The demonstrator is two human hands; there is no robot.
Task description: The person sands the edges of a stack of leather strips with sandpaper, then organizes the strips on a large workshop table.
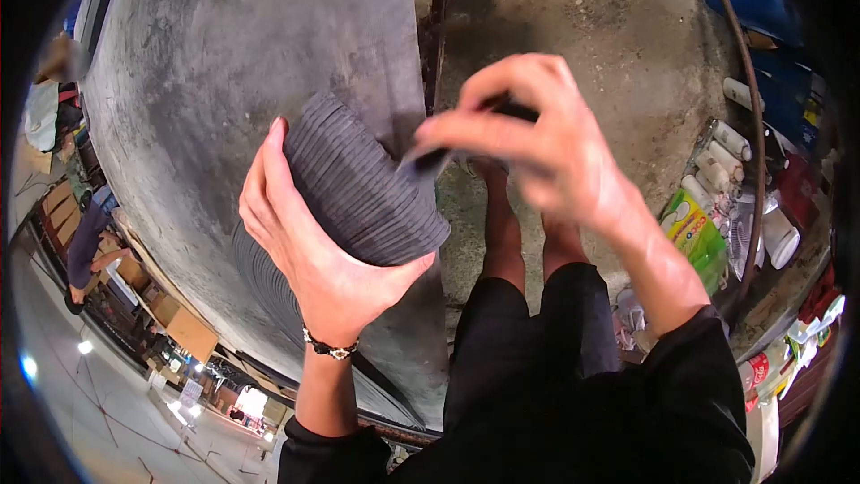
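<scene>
My left hand (327, 273) is wrapped round a thick stack of thin dark grey sheets (363, 179), thumb at the near end and fingers along the far side. The stack leans over the right part of the grey tabletop (224, 54), its layered edges facing up. My right hand (551, 148), smeared by motion, pinches a dark flat piece (426, 164) between thumb and fingers. That piece's tip is right at the stack's right side. Below my left wrist, more layered dark sheets (269, 278) lie on the tabletop.
White bottles (717, 166) and a green and yellow packet (694, 229) are at the right, beside a long brown pipe or hose (760, 170). Concrete floor (573, 9) lies right of the table edge. Another person (85, 246) is at the far left, near cardboard pieces (191, 333).
</scene>
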